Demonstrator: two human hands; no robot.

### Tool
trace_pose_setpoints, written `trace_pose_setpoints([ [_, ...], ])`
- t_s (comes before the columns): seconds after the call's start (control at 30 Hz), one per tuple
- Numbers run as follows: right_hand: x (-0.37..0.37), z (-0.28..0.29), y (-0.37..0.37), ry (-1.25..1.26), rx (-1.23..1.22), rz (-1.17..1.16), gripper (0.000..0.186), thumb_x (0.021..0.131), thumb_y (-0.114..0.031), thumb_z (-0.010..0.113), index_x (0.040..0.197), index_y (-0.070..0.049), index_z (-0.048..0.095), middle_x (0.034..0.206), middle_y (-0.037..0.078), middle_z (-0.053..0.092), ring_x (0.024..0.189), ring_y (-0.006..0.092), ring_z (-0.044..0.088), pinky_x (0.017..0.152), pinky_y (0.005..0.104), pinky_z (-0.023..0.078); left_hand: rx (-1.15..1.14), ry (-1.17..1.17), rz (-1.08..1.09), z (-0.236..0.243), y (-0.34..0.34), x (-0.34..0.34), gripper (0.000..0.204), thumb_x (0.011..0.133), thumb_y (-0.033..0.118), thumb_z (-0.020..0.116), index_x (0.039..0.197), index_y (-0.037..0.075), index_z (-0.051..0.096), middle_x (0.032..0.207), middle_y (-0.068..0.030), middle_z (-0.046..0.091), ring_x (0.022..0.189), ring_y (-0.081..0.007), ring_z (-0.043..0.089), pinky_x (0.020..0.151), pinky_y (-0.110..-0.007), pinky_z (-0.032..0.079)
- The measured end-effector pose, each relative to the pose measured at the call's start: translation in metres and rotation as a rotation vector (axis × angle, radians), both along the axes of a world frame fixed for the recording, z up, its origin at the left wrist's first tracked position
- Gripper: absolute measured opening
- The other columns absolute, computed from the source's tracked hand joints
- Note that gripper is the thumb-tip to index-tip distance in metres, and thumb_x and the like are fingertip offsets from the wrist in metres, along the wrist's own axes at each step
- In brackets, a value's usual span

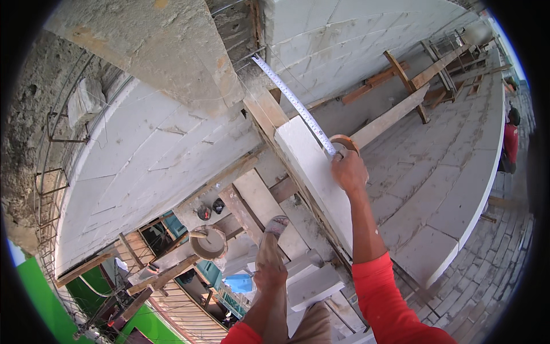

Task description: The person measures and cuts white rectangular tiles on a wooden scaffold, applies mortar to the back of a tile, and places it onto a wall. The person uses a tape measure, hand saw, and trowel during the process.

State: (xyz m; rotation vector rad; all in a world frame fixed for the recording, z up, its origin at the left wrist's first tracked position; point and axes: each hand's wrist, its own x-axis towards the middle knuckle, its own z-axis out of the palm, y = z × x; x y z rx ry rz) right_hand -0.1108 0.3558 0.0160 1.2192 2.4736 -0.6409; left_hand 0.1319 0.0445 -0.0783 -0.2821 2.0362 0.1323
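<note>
Right hand's (349, 171) grip pinches measuring tape (295, 106), extended toward eleven o'clock near white block (312, 172), apparently tensioned to keep it straight; left hand (270, 278) at six o'clock, grip unclear.

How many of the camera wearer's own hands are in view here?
2: the right hand holds the end of the white measuring tape; the left hand is at the raised lower leg, its fingers partly hidden.

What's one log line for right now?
right hand: holding extended measuring tape | left hand: by leg | white block: left of right hand
</note>
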Motion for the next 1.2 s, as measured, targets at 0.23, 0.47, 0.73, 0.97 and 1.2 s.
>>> trace_pose_setpoints([
  [0.23,0.07,0.022,0.01,0.097,-0.259,-0.112,0.036,0.097,-0.033,0.059,0.111,-0.007,0.08,0.107,0.026,0.077,0.105,0.046,0.073,0.095,0.0528,0.055,-0.035,0.072,-0.003,0.003,0.012,-0.001,0.077,0.091,0.054,0.067,0.148,0.003,0.057,0.138,-0.0276,0.063,0.126,-0.0445,0.067,0.108,-0.053,0.052],
  [0.47,0.219,0.079,-0.066,0.256,-0.633,-0.12,0.042,0.089,-0.04,0.072,0.107,-0.003,0.078,0.096,0.022,0.076,0.094,0.039,0.072,0.089,0.0467,0.055,-0.053,0.106,-0.125,0.009,0.043,0.022,0.065,0.091,0.047,0.071,0.134,-0.001,0.064,0.125,-0.021,0.069,0.115,-0.0376,0.072,0.1,-0.049,0.056],
  [0.73,0.442,0.124,-0.084,0.127,-0.96,-0.201,0.043,0.085,-0.039,0.074,0.111,-0.005,0.074,0.091,0.017,0.074,0.088,0.0361,0.072,0.082,0.0481,0.054,0.4,0.437,0.088,-0.009,0.022,0.061,0.035,0.098,0.025,0.068,0.118,-0.003,0.068,0.107,-0.0167,0.072,0.098,-0.0252,0.069,0.087,-0.04,0.054],
  [0.97,0.642,0.102,-0.101,-0.034,-0.962,-0.342,0.049,0.086,-0.038,0.072,0.121,-0.004,0.068,0.105,0.02,0.075,0.102,0.0392,0.072,0.092,0.0492,0.055,0.643,0.275,0.418,0.053,0.026,0.104,0.031,0.109,0.012,0.055,0.136,-0.003,0.062,0.12,-0.015,0.072,0.102,-0.0255,0.074,0.091,-0.035,0.058],
  [1.2,0.795,0.106,-0.115,-0.156,-0.977,-0.587,0.064,0.084,-0.036,0.073,0.137,-0.001,0.062,0.115,0.023,0.075,0.112,0.0403,0.071,0.1,0.0492,0.053,0.503,-0.116,0.052,0.122,0.076,0.196,0.028,0.113,0.015,0.055,0.134,-0.002,0.064,0.116,-0.0096,0.073,0.108,-0.0162,0.072,0.09,-0.028,0.058],
])
